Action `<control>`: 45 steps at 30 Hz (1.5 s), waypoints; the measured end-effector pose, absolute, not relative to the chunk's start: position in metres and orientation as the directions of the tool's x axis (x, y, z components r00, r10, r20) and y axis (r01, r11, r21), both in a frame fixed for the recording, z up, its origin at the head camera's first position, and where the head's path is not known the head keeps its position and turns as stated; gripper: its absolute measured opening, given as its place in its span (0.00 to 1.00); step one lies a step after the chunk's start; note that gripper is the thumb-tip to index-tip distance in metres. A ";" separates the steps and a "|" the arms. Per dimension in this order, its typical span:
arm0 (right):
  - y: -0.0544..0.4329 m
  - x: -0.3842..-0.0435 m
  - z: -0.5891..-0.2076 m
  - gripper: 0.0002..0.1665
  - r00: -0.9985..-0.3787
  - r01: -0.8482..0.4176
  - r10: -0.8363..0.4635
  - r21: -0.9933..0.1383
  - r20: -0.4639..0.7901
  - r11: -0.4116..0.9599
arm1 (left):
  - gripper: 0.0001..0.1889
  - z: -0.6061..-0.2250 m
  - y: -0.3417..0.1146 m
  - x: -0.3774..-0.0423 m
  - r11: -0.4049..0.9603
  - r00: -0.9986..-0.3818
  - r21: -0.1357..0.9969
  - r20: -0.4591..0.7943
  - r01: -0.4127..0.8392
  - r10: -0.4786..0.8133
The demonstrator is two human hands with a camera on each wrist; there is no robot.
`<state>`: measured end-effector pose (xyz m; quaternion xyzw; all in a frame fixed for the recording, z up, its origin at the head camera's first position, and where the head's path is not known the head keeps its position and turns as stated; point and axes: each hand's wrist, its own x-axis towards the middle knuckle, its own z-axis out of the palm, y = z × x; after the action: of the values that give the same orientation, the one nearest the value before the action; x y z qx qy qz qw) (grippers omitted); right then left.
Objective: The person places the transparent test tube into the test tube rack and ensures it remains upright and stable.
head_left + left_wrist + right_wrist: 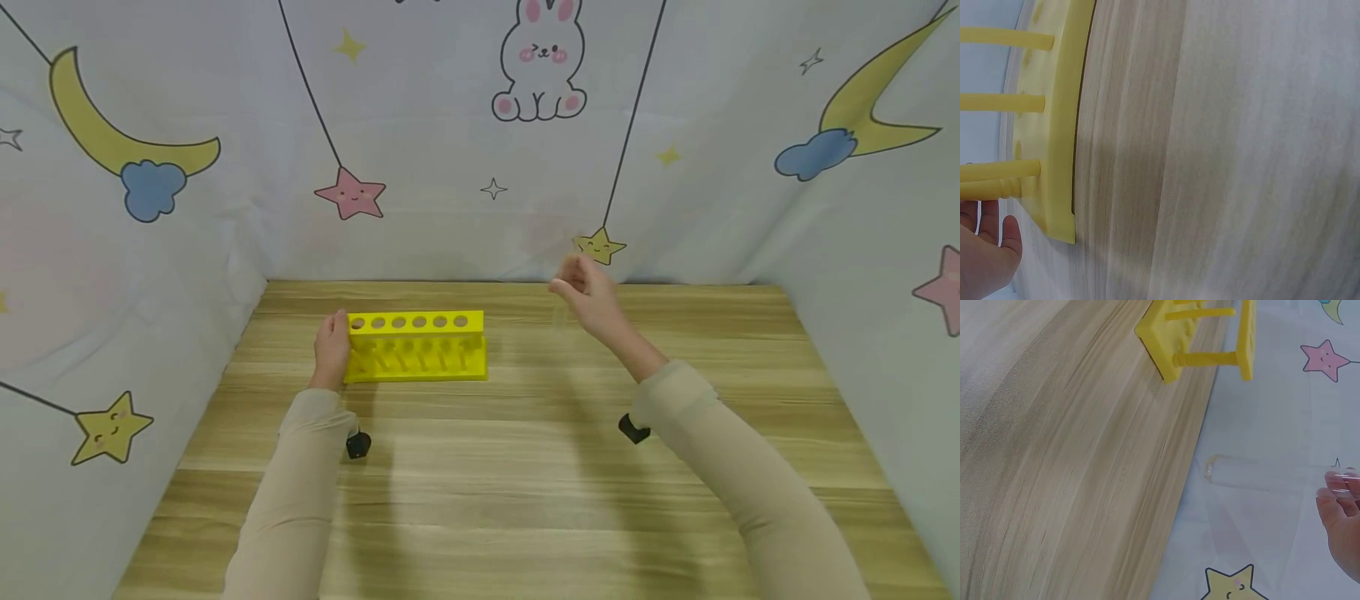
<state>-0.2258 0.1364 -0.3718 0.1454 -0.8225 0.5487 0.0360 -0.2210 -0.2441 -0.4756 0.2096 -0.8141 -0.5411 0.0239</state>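
Tube (1266, 474), clear and round-ended, is pinched near its upper end by the bent fingers and thumb of the right hand (592, 300), held roughly upright over the table (487, 467), apart from the yellow rack (417, 375) standing to its left. The rack's left end is gripped by the left hand (330, 350), fingers bent against it.
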 end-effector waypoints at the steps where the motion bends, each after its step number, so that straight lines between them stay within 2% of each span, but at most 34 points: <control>1: 0.137 -0.228 -0.374 0.11 -0.954 -0.280 -0.204 -0.894 0.219 0.350 | 0.23 -0.475 -0.244 -0.221 0.327 -0.911 0.891 -0.188 -0.315 -0.366; 9: 0.131 -0.235 -0.378 0.11 -0.937 -0.331 -0.223 -0.885 0.268 0.328 | 0.21 -0.476 -0.244 -0.220 0.329 -0.910 0.889 -0.190 -0.319 -0.369; 27: 0.114 -0.235 -0.364 0.12 -0.944 -0.298 -0.251 -0.885 0.216 0.358 | 0.26 -0.476 -0.243 -0.221 0.343 -0.909 0.882 -0.187 -0.322 -0.372; 35: 0.108 -0.240 -0.363 0.12 -0.935 -0.321 -0.268 -0.880 0.234 0.350 | 0.23 -0.474 -0.243 -0.221 0.340 -0.903 0.880 -0.190 -0.331 -0.386; 45: 0.101 -0.243 -0.362 0.10 -0.935 -0.315 -0.271 -0.890 0.231 0.329 | 0.24 -0.475 -0.243 -0.220 0.342 -0.902 0.877 -0.196 -0.336 -0.384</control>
<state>-0.2429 0.1007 -0.3624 0.1797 -0.8149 0.5506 0.0202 -0.2205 -0.2428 -0.4746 0.2197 -0.8189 -0.5297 0.0225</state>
